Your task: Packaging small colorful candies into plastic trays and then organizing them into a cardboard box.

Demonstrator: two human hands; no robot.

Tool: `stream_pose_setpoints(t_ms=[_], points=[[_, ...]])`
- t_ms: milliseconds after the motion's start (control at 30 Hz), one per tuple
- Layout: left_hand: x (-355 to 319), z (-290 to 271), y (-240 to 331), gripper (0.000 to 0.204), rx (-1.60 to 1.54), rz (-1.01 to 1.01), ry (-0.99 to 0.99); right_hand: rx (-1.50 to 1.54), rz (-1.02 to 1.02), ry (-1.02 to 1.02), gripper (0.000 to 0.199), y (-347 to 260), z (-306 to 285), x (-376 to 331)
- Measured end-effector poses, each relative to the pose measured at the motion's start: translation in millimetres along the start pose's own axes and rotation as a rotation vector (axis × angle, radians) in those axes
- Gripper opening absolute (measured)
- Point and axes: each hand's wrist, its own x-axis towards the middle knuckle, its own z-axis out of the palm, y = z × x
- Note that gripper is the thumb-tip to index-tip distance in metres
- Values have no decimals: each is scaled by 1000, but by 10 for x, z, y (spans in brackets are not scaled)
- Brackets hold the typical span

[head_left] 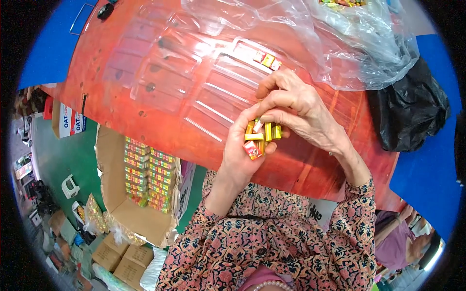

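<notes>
My left hand (240,148) is cupped around several small wrapped blocks (253,137), yellow, red and white, which look like candies. Over it, my right hand (303,109) is closed, thumb and fingers bent together against the left fingertips. Whatever the right fingers pinch, if anything, is hidden. Just beyond the hands lies a clear plastic tray (206,99) with long compartments. Three similar small blocks (267,60) sit in a row at the far end of one compartment, near my right knuckles.
Clear plastic bags (340,46) spread over the far right of the red table (310,169), with more colourful pieces inside. A black bag (412,106) hangs by the right edge. On the left, below table height, an open carton (114,179) holds stacked filled trays (148,174). A white stool (70,186) stands beyond it.
</notes>
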Motion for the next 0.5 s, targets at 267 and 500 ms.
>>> stream_pose_setpoints(t_ms=[267,500], points=[[28,10,9,30,-5,-83,49,59,368,343,11,366,-213,-60],[12,2,81,33,-15,-49,66,-452,215,295,8,711,-138,15]])
